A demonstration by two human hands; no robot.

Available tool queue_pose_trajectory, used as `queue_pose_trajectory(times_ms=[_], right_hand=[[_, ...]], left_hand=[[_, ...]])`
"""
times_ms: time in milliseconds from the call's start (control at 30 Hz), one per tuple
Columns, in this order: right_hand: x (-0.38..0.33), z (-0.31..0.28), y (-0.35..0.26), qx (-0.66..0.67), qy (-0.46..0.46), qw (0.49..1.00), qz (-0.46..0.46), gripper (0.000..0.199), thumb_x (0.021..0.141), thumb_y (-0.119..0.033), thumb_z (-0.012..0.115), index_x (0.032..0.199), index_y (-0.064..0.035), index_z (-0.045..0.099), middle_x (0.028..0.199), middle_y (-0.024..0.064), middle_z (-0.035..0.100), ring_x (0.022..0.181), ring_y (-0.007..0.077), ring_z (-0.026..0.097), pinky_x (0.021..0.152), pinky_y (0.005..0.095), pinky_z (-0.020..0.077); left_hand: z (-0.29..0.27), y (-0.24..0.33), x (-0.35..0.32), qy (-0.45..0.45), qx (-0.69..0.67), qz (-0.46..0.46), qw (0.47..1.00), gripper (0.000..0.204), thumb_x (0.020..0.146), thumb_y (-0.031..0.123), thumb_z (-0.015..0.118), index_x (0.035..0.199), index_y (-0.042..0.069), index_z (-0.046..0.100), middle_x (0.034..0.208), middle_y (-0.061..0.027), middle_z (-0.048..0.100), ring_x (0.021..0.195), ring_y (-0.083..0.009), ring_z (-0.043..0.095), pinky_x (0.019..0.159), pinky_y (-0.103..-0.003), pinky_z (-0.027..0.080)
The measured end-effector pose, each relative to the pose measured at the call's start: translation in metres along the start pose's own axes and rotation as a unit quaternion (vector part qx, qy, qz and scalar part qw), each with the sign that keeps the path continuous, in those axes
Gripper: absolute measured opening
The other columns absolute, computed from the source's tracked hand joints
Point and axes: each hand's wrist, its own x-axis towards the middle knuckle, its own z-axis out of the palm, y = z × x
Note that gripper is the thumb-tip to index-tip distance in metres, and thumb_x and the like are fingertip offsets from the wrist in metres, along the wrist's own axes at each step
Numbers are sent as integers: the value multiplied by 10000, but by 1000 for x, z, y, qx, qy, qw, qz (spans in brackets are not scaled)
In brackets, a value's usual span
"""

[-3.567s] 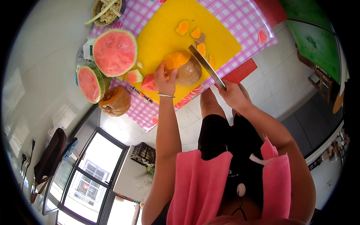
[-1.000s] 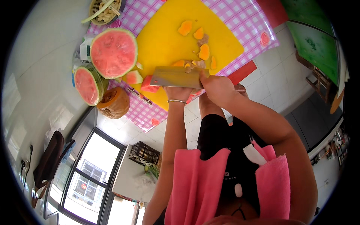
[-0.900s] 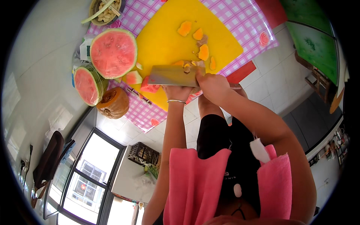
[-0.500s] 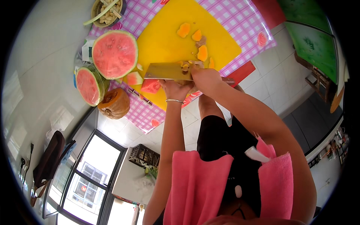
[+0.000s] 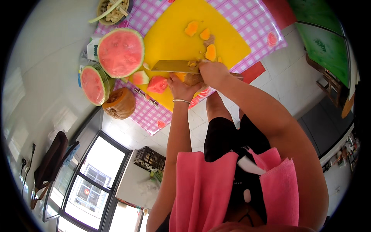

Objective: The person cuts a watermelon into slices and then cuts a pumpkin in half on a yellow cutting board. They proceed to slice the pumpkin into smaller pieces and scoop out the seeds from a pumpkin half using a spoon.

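Observation:
My right hand (image 5: 214,73) is closed on the handle of a cleaver (image 5: 172,66), whose wide blade points left over the yellow cutting board (image 5: 166,34). Scraps cling to the blade near my fingers. Just on the near side of the blade, my left hand (image 5: 182,88) grips a pumpkin chunk (image 5: 194,79) with tan skin and orange flesh. Beside that hand lies a red watermelon piece (image 5: 157,84), with a rind-edged watermelon piece (image 5: 140,77) further left. Several cut pumpkin pieces (image 5: 210,52) and peelings are spread beyond the cleaver.
Two wrapped watermelon pieces, a large one (image 5: 120,52) and a smaller one (image 5: 92,86), stand left of the board. Near them sit a cut pumpkin (image 5: 120,103) and a basket of pale pieces (image 5: 113,13). A pink checked tablecloth (image 5: 148,118) covers the table.
The cleaver has shifted slightly away from me, and a gap now shows between its blade and my left hand. More of the pumpkin chunk's skin and orange flesh is visible.

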Motion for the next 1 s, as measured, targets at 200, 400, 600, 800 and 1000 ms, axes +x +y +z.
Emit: queue_pose_trajectory(times_ms=[200, 400, 600, 800, 1000], right_hand=[[-3, 0, 27, 188, 93, 976, 55, 248, 863, -122, 496, 1053, -56, 642, 911, 171, 691, 855, 322, 680, 706, 427, 547], [-67, 1, 19, 31, 32, 999, -3, 388, 833, -100, 530, 1210, -7, 520, 811, 159, 680, 731, 328, 683, 620, 427, 545], [-96, 33, 14, -56, 95, 993, -47, 490, 804, -110, 574, 1260, 45, 482, 737, 113, 658, 649, 261, 688, 520, 379, 543], [-81, 39, 20, -102, 98, 989, -52, 544, 811, -118, 564, 1316, 51, 453, 748, 117, 659, 655, 264, 689, 538, 383, 551], [-60, 32, 32, -66, 72, 995, -20, 539, 821, -121, 557, 1320, 52, 451, 763, 123, 667, 669, 262, 692, 561, 384, 554]], left_hand=[[-5, 8, -7, -37, 15, -72, 997, 1327, 468, 426, 890, 1442, -80, 144, 1362, -329, 280, 1254, -448, 375, 1046, -432, 375], [-2, 18, -18, -27, 4, -90, 996, 1073, 589, 419, 829, 1407, -45, 314, 1328, -296, 400, 1220, -420, 443, 995, -419, 420], [14, -13, -6, -64, 122, 93, 986, 337, 893, 326, 554, 1085, 75, 670, 1145, -124, 656, 1091, -317, 578, 899, -414, 464], [7, -3, -5, -99, 108, 92, 985, 412, 851, 369, 613, 1121, 60, 648, 1155, -141, 644, 1082, -318, 584, 891, -426, 471], [16, -8, -14, 44, 21, 5, 999, 334, 843, 316, 634, 1038, 46, 666, 1036, -125, 674, 990, -305, 617, 859, -405, 483]])
